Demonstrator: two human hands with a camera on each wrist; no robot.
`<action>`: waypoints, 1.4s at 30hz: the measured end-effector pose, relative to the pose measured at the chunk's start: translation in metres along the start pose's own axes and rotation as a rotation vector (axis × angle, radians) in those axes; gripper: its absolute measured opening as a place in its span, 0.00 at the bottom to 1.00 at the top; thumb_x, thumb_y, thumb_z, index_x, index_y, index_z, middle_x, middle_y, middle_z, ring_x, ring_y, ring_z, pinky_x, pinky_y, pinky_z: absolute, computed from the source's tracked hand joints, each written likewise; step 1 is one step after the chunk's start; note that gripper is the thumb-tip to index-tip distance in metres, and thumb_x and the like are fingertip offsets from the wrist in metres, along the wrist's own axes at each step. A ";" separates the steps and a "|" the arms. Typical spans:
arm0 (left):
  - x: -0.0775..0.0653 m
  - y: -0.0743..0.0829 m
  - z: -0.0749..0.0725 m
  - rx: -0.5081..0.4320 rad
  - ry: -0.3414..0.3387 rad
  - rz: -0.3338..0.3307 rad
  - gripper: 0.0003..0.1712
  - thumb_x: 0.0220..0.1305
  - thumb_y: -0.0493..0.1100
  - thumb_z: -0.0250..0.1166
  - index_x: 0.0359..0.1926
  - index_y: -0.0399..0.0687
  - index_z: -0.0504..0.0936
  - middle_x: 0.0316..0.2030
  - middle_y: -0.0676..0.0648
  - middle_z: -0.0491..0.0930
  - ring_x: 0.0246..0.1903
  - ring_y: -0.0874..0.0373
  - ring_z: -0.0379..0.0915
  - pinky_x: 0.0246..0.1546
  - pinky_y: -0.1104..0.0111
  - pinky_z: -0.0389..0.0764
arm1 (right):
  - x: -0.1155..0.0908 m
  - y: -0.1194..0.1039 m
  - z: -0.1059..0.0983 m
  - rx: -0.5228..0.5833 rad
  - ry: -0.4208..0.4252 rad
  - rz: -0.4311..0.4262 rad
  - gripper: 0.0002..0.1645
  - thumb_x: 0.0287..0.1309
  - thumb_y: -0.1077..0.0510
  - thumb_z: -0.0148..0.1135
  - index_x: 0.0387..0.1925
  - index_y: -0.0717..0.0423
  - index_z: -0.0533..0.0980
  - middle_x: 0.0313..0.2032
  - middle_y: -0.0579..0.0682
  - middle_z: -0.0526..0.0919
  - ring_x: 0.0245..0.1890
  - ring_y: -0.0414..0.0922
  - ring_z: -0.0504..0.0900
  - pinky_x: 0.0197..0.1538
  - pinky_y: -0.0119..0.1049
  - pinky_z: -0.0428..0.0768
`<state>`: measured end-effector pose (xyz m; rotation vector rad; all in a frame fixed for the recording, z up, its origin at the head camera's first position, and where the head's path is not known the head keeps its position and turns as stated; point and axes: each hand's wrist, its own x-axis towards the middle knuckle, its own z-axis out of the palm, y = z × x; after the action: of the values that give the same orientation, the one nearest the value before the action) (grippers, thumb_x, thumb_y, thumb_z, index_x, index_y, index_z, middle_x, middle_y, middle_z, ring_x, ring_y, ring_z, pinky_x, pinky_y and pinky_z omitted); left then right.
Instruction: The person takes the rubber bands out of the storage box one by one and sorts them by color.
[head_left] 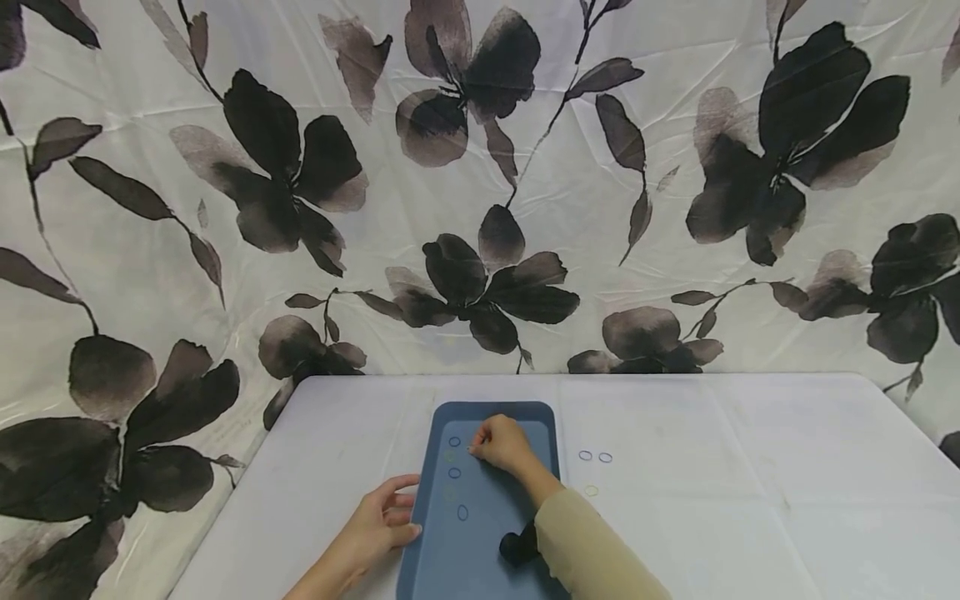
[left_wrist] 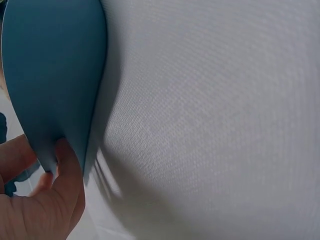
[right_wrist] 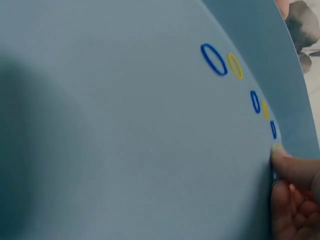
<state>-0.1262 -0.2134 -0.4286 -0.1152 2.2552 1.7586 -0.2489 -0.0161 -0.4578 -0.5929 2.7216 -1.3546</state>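
A blue tray (head_left: 495, 575) lies on the table, its left rim gripped by my left hand (head_left: 378, 521). In the left wrist view, that hand's thumb and fingers (left_wrist: 67, 170) are on either side of the tray wall. Over the tray's far part, my right hand (head_left: 504, 443) has thumb and forefinger pinched together. A yellow bit of a small ring (right_wrist: 278, 145) shows at those fingertips, mostly hidden. Thin rings in a row, blue (right_wrist: 214, 59) and yellow (right_wrist: 235, 66) by turns, lie along the tray's left side, beside the right hand.
Right of the tray, two blue rings (head_left: 585, 456) and a yellow ring (head_left: 592, 491) lie on the white table (head_left: 750, 517). A black object (head_left: 517, 547) shows by the right sleeve (head_left: 592, 542). Behind the table hangs a flowered cloth (head_left: 570, 208).
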 end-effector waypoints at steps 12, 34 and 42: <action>0.000 0.000 -0.005 0.060 -0.007 0.041 0.40 0.47 0.22 0.63 0.63 0.28 0.59 0.47 0.33 0.73 0.41 0.48 0.77 0.40 0.61 0.80 | -0.008 -0.007 -0.022 0.392 -0.156 0.142 0.05 0.52 0.70 0.62 0.24 0.68 0.75 0.16 0.49 0.75 0.15 0.39 0.75 0.23 0.31 0.79; 0.001 0.000 -0.005 0.083 0.010 0.054 0.40 0.46 0.22 0.64 0.62 0.28 0.60 0.46 0.34 0.74 0.42 0.46 0.77 0.40 0.60 0.80 | -0.024 -0.014 -0.066 0.519 -0.305 0.096 0.05 0.55 0.67 0.61 0.31 0.67 0.73 0.19 0.52 0.79 0.18 0.40 0.78 0.29 0.38 0.82; 0.001 -0.003 -0.003 0.089 0.005 0.060 0.40 0.46 0.22 0.64 0.62 0.28 0.60 0.45 0.34 0.73 0.42 0.45 0.76 0.40 0.59 0.80 | -0.035 -0.015 -0.078 0.488 -0.300 0.079 0.06 0.55 0.66 0.62 0.31 0.67 0.73 0.19 0.50 0.78 0.18 0.39 0.77 0.26 0.31 0.80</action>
<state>-0.1275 -0.2171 -0.4310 -0.0340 2.3591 1.6854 -0.2280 0.0476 -0.4022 -0.5783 2.0550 -1.6680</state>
